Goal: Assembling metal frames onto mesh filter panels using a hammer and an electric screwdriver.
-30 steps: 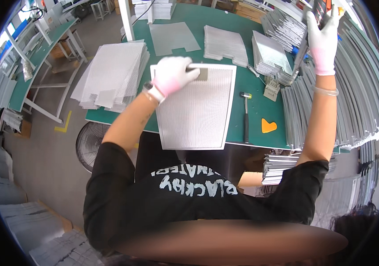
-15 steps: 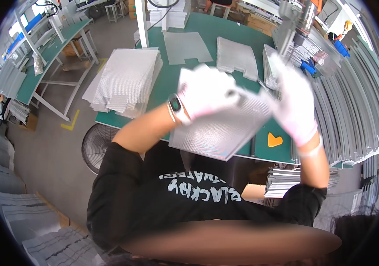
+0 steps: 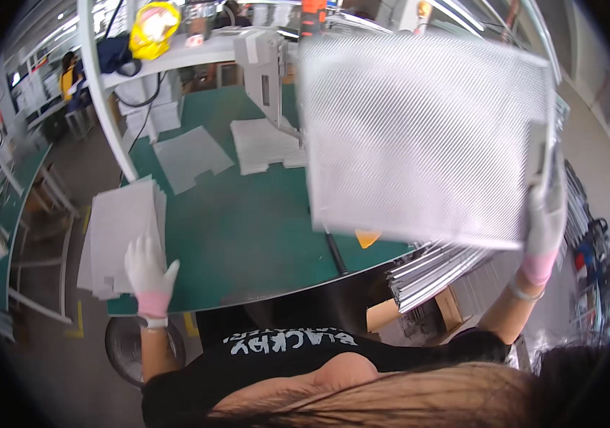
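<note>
Closest to us, our right hand grasps the framed mesh panel by its right edge, holding it above the right side of the counter. Our left hand grips nothing, fingers spread over the near right corner of the mesh-sheet stack; whether it touches, we cannot tell. We judge the step in hand to be carrying the panel aside while reaching for a sheet; next we would need to part just one from the stack. Mid-counter, a dark handle and orange piece show below the panel; farther off lie notched sheets.
</note>
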A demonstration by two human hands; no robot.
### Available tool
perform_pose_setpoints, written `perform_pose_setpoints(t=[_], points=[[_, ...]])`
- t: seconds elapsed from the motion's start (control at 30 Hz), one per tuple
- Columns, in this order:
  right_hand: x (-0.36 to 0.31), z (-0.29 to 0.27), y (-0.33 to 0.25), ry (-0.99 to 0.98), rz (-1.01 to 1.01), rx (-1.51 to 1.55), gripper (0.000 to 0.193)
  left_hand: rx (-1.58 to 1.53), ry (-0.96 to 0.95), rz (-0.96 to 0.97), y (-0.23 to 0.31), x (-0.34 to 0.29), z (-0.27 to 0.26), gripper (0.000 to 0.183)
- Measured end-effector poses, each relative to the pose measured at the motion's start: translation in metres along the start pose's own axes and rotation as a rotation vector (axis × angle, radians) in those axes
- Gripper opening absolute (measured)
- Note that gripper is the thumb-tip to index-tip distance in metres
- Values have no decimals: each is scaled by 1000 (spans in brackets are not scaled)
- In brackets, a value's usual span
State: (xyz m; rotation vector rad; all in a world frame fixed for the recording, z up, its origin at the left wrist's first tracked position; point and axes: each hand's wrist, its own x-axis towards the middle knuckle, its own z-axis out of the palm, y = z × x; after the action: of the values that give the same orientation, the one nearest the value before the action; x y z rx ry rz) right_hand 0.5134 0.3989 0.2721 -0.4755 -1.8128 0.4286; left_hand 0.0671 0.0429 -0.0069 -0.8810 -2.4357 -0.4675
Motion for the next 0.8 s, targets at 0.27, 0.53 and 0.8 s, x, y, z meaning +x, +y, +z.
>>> perform_pose_setpoints(t=[0.27,0.53,0.8], points=[[118,-179,49,250,57,451,38,75,-109,-87,-56,-24,42,57],[241,-183,106,458,322,119,39,168,-175,-280,-58,-27,20,61],[242,-166,149,210,-590,-1752,42,297,-521,-592,-18,6,-12,81]])
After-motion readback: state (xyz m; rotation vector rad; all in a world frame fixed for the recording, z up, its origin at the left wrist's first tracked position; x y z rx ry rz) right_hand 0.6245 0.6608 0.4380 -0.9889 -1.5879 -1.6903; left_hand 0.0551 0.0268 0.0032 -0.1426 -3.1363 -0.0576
